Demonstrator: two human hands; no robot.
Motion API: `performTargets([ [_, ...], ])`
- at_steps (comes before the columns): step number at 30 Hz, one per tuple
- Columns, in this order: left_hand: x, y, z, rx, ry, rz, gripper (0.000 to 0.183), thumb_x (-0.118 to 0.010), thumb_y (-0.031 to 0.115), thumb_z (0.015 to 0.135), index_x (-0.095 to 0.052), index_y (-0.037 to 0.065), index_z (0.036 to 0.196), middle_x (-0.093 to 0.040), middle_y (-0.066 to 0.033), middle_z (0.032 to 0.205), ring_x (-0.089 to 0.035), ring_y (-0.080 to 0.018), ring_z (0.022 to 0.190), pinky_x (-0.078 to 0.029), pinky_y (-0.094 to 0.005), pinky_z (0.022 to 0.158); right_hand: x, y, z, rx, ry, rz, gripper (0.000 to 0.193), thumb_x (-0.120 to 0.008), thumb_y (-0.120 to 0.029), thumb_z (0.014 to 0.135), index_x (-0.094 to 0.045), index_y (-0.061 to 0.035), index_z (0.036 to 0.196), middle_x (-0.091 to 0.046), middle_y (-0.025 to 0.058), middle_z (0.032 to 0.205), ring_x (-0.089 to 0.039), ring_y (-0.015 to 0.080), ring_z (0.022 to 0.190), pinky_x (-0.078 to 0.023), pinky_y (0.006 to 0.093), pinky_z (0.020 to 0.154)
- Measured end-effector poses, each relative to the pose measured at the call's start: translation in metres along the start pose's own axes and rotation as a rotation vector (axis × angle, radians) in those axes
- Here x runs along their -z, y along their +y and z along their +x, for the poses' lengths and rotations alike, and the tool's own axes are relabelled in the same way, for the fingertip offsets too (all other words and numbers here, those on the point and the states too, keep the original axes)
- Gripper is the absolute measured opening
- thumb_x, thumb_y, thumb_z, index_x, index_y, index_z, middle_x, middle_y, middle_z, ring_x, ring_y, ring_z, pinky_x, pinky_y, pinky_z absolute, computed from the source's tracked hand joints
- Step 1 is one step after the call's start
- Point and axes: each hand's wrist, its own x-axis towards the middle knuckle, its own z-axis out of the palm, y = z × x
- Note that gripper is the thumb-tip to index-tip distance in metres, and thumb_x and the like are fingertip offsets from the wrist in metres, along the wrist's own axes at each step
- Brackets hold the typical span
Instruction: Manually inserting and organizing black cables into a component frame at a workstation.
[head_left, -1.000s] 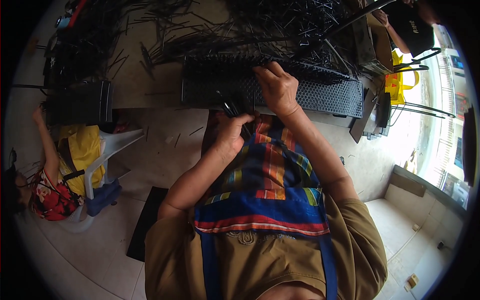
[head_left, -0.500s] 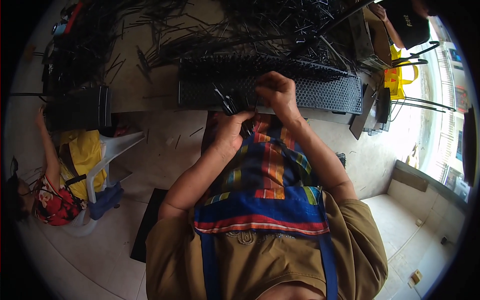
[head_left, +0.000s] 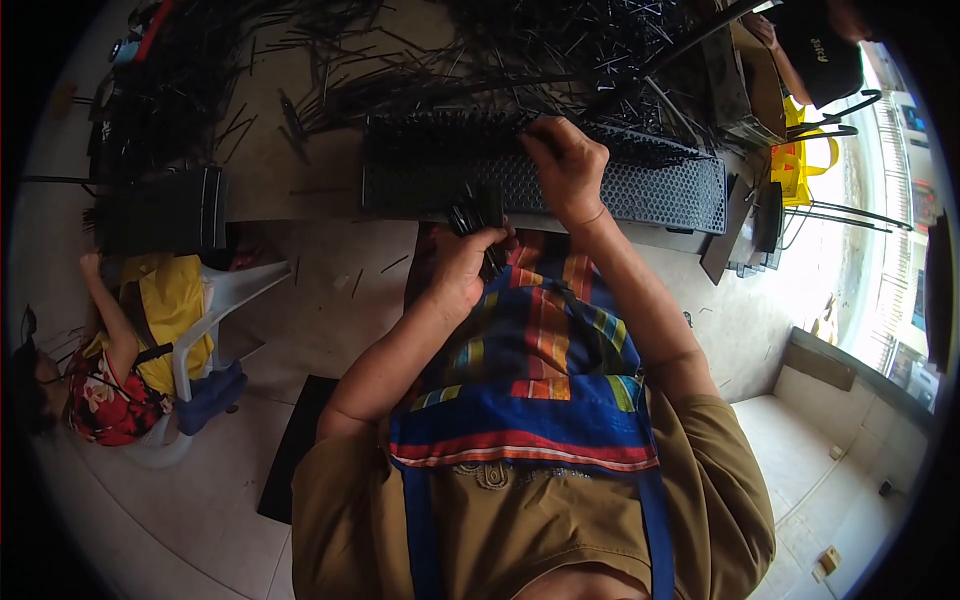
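Observation:
My left hand (head_left: 468, 262) is closed around a bundle of thin black plastic sticks (head_left: 478, 212), held over my lap by the table's near edge. Beyond it lies a long black tray (head_left: 645, 192) with a honeycomb of holes. Many black sticks (head_left: 440, 132) stand upright in the far rows of this tray, while its near rows show bare holes. Over the tray, at the edge of the standing sticks, my right hand (head_left: 572, 170) has its fingertips pinched together. Whatever is in that pinch is too dark and small to make out.
Loose black sticks (head_left: 400, 60) lie heaped across the far table. A cardboard box (head_left: 752, 85) and a yellow bag (head_left: 790, 170) are at the right. On the left, a person in a red flowered top (head_left: 110, 400) sits by another black tray (head_left: 165, 215). Another person stands at far right.
My right hand has moved away from the bundle, forward over the far rows of the tray. The left hand keeps its hold almost in place. The seated person's hand has shifted slightly down.

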Motion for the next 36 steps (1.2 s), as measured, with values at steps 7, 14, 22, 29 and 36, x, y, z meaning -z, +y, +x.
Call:
performTargets([
  [7, -0.003, -0.002, -0.002, 0.021, 0.026, 0.117, 0.017, -0.068, -0.004, 0.076, -0.065, 0.001, 0.092, -0.068, -0.0107, 0.079, -0.068, -0.0226, 0.07, -0.054, -0.0323, 0.06, -0.003, 0.004, -0.009, 0.06, -0.069, -0.153, 0.012, -0.071, -0.003, 0.077, -0.069, -0.003, 0.089, -0.065, 0.0096, 0.079, -0.066, 0.0239, 0.067, -0.051, 0.0296, 0.059],
  [14, 0.001, -0.003, 0.004, 0.025, 0.016, 0.023, 0.021, -0.066, -0.006, 0.075, -0.064, 0.001, 0.095, -0.069, -0.0113, 0.085, -0.068, -0.023, 0.071, -0.056, -0.0333, 0.062, 0.001, 0.004, -0.018, 0.307, -0.222, -0.409, 0.019, -0.068, -0.01, 0.079, -0.07, -0.0091, 0.098, -0.061, 0.0071, 0.092, -0.064, 0.0281, 0.071, -0.052, 0.036, 0.06],
  [22, -0.001, -0.01, 0.004, 0.027, 0.02, 0.042, 0.022, -0.066, -0.007, 0.075, -0.065, 0.001, 0.095, -0.069, -0.0118, 0.085, -0.068, -0.0224, 0.071, -0.056, -0.0323, 0.062, -0.008, 0.001, 0.0, 0.373, -0.229, -0.36, 0.019, -0.067, -0.009, 0.075, -0.069, -0.0119, 0.093, -0.058, 0.0047, 0.082, -0.062, 0.0262, 0.067, -0.049, 0.0344, 0.057],
  [29, 0.005, -0.007, 0.001, 0.108, 0.002, 0.006, 0.021, -0.065, -0.008, 0.075, -0.065, 0.001, 0.094, -0.069, -0.0119, 0.083, -0.068, -0.0229, 0.07, -0.056, -0.0328, 0.06, -0.003, 0.006, -0.001, 0.338, -0.246, -0.428, 0.017, -0.066, -0.007, 0.073, -0.071, -0.0125, 0.088, -0.058, 0.0035, 0.08, -0.062, 0.0251, 0.066, -0.049, 0.0356, 0.058],
  [36, 0.006, -0.012, 0.009, 0.056, 0.011, -0.057, 0.021, -0.066, -0.007, 0.076, -0.064, 0.001, 0.096, -0.069, -0.0124, 0.082, -0.067, -0.0231, 0.068, -0.055, -0.033, 0.059, -0.007, 0.009, -0.003, 0.4, -0.262, -0.437, 0.022, -0.066, -0.007, 0.073, -0.071, -0.013, 0.094, -0.058, 0.0036, 0.083, -0.062, 0.0232, 0.069, -0.049, 0.0342, 0.059],
])
